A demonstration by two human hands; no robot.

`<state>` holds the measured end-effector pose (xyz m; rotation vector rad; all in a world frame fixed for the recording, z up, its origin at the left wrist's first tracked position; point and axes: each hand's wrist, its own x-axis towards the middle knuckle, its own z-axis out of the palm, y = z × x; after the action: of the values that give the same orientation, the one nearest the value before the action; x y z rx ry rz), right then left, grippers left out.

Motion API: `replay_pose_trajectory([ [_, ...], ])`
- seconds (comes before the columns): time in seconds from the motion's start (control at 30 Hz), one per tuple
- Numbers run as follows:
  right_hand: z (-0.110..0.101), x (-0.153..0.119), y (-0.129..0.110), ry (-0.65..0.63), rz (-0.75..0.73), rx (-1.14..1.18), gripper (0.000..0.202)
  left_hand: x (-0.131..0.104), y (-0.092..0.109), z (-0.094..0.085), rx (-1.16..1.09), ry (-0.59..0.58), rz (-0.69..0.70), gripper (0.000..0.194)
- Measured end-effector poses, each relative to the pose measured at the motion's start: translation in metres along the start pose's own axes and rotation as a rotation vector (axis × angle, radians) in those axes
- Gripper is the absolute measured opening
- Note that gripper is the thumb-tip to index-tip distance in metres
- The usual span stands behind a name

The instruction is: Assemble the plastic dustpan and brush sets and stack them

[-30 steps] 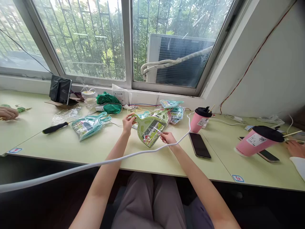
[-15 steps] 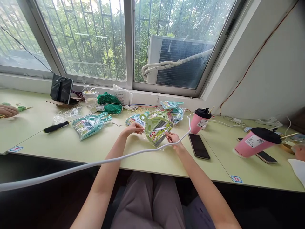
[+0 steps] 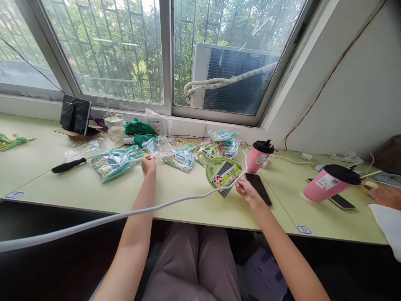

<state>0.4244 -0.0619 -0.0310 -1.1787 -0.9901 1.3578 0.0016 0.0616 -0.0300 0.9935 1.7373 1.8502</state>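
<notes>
In my right hand (image 3: 247, 189) is a small green dustpan (image 3: 213, 170), pinched by its lower right edge. A grey-bristled brush (image 3: 226, 168) and a printed label card (image 3: 230, 175) lie against its face. Off to the left, my left hand (image 3: 148, 164) is closed on a clear plastic bag (image 3: 163, 147), which stretches out behind the fingers. Just right of that hand lies a wrapped blue dustpan set (image 3: 181, 159). Further left, more wrapped teal dustpan sets (image 3: 115, 164) rest on the table.
A white cable (image 3: 175, 202) crosses in front of my arms. Pink cups (image 3: 257, 159) and a phone (image 3: 258, 188) stand or lie at right. A screwdriver (image 3: 69, 165), tablet (image 3: 75, 113) and green bundle (image 3: 139, 129) are at left and back. Another person's hand (image 3: 387, 196) shows far right.
The clear bag has come off the green dustpan and moved left with my left hand. My right hand has carried the dustpan right, uncovering the blue set.
</notes>
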Motion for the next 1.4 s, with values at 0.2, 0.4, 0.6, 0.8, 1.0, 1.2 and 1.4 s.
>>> replay_pose_trajectory([
  [0.2, 0.030, -0.003, 0.011, 0.049, -0.116, 0.077, 0.043, -0.052, 0.048, 0.032, -0.143, -0.256, 0.234, 0.048],
  [0.4, 0.071, -0.006, 0.018, 0.013, -0.051, 0.070, 0.040, -0.103, 0.046, 0.054, -0.241, -1.226, -0.141, 0.054],
  [0.6, 0.058, -0.006, 0.018, -0.016, 0.032, -0.119, 0.032, -0.092, 0.039, 0.047, -0.192, -1.044, -0.129, 0.048],
  [0.8, -0.003, -0.003, -0.015, 0.084, 0.023, -0.734, 0.025, -0.084, 0.033, 0.051, -0.170, -0.978, -0.051, 0.039],
  [1.0, 0.014, -0.011, -0.036, 0.551, -0.219, -1.507, 0.022, -0.093, 0.033, 0.052, -0.156, -1.033, -0.017, 0.038],
  [1.2, 0.112, -0.002, -0.018, 0.179, -0.568, -1.429, 0.027, -0.103, 0.040, 0.052, -0.124, -1.011, -0.008, 0.038],
  [1.4, 0.163, 0.009, -0.003, 0.273, -0.491, -1.582, 0.034, -0.104, 0.035, 0.057, -0.030, -0.989, 0.111, 0.034],
])
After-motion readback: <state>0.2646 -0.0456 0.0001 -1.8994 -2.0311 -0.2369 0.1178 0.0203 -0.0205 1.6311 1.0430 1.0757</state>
